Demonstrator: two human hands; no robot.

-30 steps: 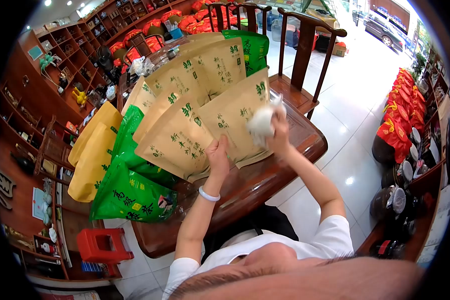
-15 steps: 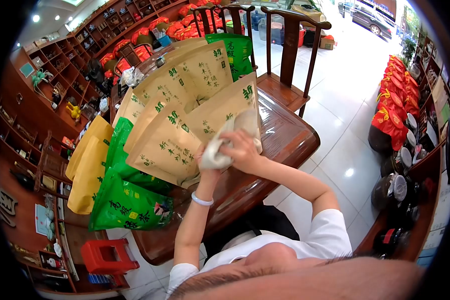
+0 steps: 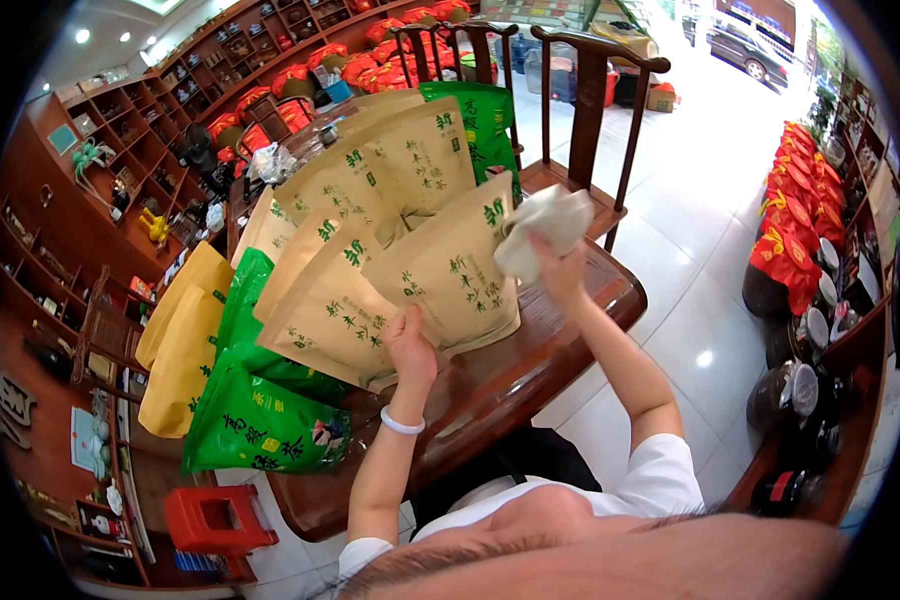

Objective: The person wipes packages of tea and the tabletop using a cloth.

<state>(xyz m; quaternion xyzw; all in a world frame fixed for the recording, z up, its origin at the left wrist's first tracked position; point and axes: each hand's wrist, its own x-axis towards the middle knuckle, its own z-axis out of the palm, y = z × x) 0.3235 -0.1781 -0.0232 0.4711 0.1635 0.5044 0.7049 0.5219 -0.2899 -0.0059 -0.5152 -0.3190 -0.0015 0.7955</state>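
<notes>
My right hand (image 3: 562, 274) grips a crumpled whitish cloth (image 3: 548, 228), held up by the upper right corner of the front brown paper tea pouch (image 3: 450, 275). My left hand (image 3: 410, 348), with a pale bangle at its wrist, holds this pouch low on its left side; some of its fingers are hidden. Beside it leans another brown tea pouch (image 3: 320, 305), and more brown pouches (image 3: 380, 165) with green lettering stand behind. Green tea bags (image 3: 265, 420) lie at the left, and one green bag (image 3: 485, 125) stands at the back.
The pouches stand on a glossy dark wood table (image 3: 580, 325). Wooden chairs (image 3: 585, 100) line its far side. A red plastic stool (image 3: 215, 518) is at lower left, near yellow pouches (image 3: 180, 345). Jars with red cloth covers (image 3: 785, 230) line the right side.
My right hand has moved up and to the right with the cloth, away from my left hand. My left hand has let go of the cloth and now holds the front pouch.
</notes>
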